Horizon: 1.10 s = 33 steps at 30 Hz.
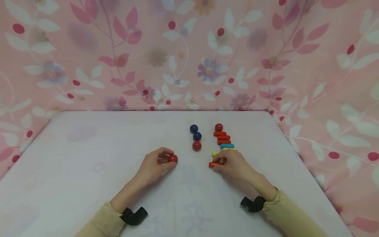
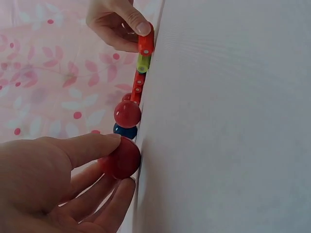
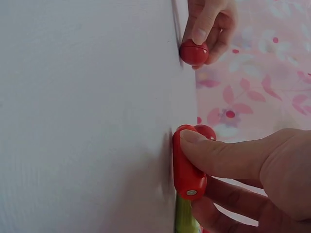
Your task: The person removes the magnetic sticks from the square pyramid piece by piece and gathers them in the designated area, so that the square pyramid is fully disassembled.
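Observation:
My left hand (image 1: 152, 167) holds a glossy red ball (image 1: 173, 158) between thumb and fingers, low over the white table. To its right, my right hand (image 1: 235, 164) pinches a short red magnetic rod (image 3: 187, 167) that has a round metal dot in its end. Just beyond that hand lie a yellow-green rod (image 1: 215, 153), partly covered by the fingers, a blue rod (image 1: 227, 145) and several red rods (image 1: 223, 142), lined up one behind another. A second red ball (image 1: 218, 127) sits at the far end of this row.
Left of the rods, a short line holds a red ball (image 1: 196, 145) nearest me and two dark blue balls (image 1: 193, 128) behind it. The white tabletop (image 1: 88, 171) ends at a floral pink cloth (image 1: 183, 59) at the back and sides. Each wrist carries a black curved piece (image 1: 134, 216).

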Motion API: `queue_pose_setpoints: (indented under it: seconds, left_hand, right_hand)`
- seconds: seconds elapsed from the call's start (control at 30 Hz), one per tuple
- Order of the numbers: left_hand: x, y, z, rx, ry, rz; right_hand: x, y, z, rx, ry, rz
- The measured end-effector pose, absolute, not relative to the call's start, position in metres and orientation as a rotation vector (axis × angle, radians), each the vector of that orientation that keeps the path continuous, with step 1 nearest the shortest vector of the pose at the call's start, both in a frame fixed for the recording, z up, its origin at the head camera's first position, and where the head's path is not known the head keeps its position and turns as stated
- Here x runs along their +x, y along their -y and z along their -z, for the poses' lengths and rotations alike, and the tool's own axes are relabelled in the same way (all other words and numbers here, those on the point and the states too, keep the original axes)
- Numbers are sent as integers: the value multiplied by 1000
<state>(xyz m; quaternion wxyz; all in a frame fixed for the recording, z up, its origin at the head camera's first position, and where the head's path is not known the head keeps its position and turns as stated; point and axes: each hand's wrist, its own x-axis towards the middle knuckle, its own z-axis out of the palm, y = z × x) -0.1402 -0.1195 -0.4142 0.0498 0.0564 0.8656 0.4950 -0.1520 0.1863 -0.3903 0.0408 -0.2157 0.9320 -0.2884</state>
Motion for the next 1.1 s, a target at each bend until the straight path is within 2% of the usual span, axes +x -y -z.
queue_pose_setpoints:
  seconds: [0.47,1.1]
  left_hand:
    - [-142,119,416,209,-2637,-1461]
    - [-141,120,416,242,-2638,-1450]
  right_hand:
    - [-154,-186,396,-706,-2847,858]
    - [-154,-189,387,-621,-2839,925]
